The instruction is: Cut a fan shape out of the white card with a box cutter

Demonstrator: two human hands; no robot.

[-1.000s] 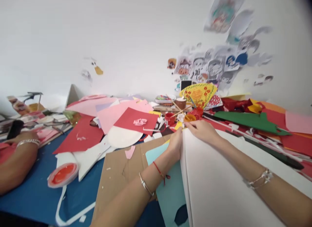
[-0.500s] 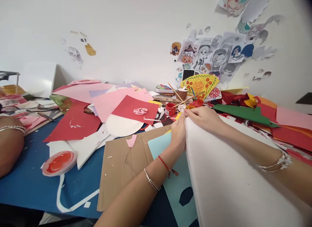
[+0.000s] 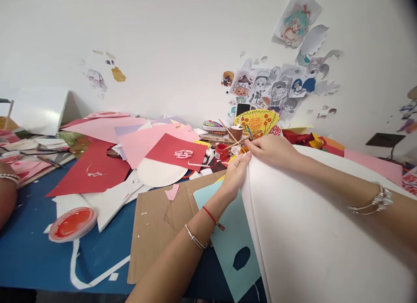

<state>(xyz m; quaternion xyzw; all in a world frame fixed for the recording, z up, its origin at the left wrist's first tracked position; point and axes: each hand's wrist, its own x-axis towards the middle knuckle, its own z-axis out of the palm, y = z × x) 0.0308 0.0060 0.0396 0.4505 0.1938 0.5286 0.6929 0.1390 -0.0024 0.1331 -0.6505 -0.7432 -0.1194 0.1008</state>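
Note:
A large white sheet of paper [image 3: 312, 233] stands folded over on my right side, its layered edge running down towards me. My left hand [image 3: 237, 175] pinches the far corner of that edge between thumb and fingers. Close beside it, my right hand [image 3: 270, 152] grips the same corner from above, its fingertips partly hidden. Beneath my left forearm lies a light blue sheet [image 3: 228, 242] with a dark cut-out hole, partly over a brown cardboard piece [image 3: 163, 229].
Red paint fills a shallow dish [image 3: 72, 225] at left. Red paper with a pink cut-out [image 3: 169, 149], a paint jar [image 3: 222, 152], brushes and a yellow fan [image 3: 257, 120] crowd the back. A co-worker's arm [image 3: 7, 194] rests at the left edge. Drawings hang on the wall.
The white sheet has tilted and spread wider to the right, covering more of the coloured paper there. Both hands keep hold of its corner. The view has shifted slightly.

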